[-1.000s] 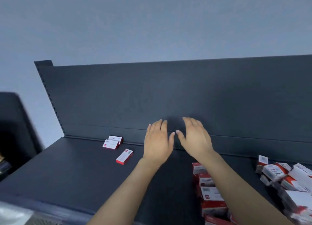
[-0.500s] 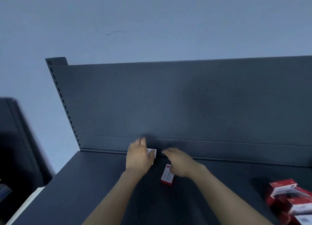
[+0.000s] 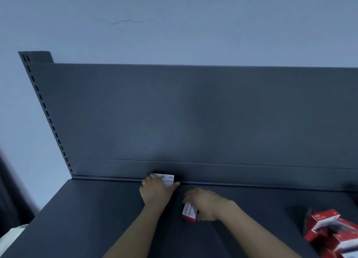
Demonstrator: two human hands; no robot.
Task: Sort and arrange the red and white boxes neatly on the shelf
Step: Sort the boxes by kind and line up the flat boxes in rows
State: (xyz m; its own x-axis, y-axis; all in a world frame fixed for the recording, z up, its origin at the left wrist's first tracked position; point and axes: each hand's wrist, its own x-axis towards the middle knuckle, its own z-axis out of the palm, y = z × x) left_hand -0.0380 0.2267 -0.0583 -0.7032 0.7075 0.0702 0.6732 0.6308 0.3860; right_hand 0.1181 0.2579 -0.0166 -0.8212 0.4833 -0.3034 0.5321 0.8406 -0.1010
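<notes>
The scene is dimly and evenly lit, and a cool blue-grey cast is laid over everything. A faint paler patch is spread across the back panel point(image 3: 193, 112). Soft shadows are thrown on the shelf point(image 3: 87, 219) beside the pile of boxes point(image 3: 329, 228) and behind the white box point(image 3: 168, 179) gripped by the left hand point(image 3: 155, 191). The right hand point(image 3: 205, 201) is smeared by motion blur (so is the print on the small box point(image 3: 188, 212) held in it). The slotted upright point(image 3: 44, 110) is slanted by the wide lens, and the left edge is blurred dark.
</notes>
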